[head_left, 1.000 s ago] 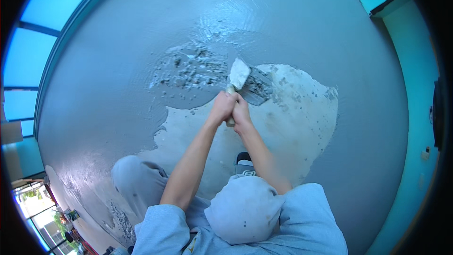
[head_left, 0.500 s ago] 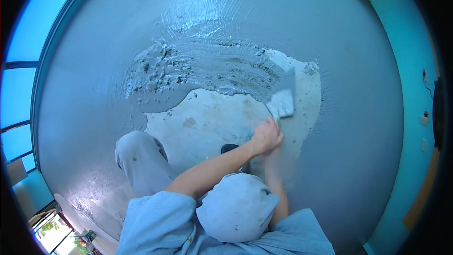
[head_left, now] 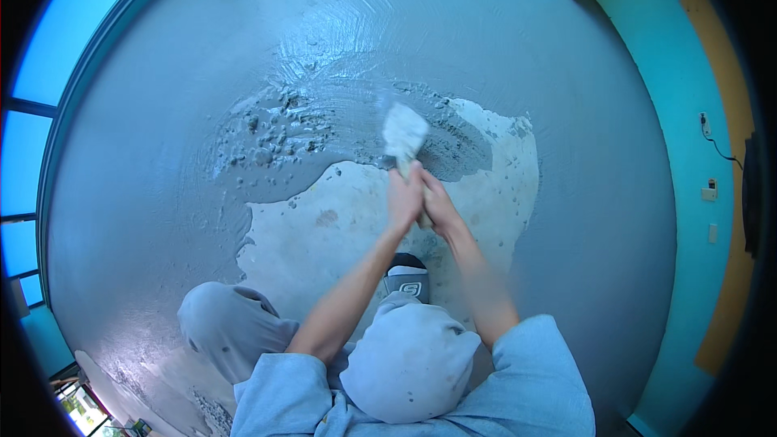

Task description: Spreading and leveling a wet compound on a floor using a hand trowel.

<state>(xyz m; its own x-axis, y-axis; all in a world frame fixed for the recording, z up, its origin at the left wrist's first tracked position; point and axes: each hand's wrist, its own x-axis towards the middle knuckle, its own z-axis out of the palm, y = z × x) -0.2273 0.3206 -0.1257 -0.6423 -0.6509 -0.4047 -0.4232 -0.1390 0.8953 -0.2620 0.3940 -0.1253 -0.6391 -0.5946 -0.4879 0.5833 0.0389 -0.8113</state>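
My left hand [head_left: 402, 198] and my right hand [head_left: 438, 204] are closed together round the handle of a trowel [head_left: 405, 131]. Its pale, mortar-smeared head points away from me and is partly blurred. Wet grey mortar [head_left: 348, 117] lies beneath and around the head, ridged in the middle and lumpy on the left. Between the mortar and my foot, a patch of bare pale floor [head_left: 332, 194] shows. The trowel's head hides part of the mortar's near edge.
My bent left knee [head_left: 222, 324], right knee [head_left: 409, 364] and dark shoe [head_left: 406, 275] are close to the bare patch. Smooth grey mortar [head_left: 591, 194] spreads to the right, up to a turquoise wall [head_left: 647, 40]. Windows [head_left: 28, 154] line the left side.
Both hands have swept the trowel leftward, from the right end of the mortar to its middle. My arms are now uncrossed, and my view has shifted slightly.
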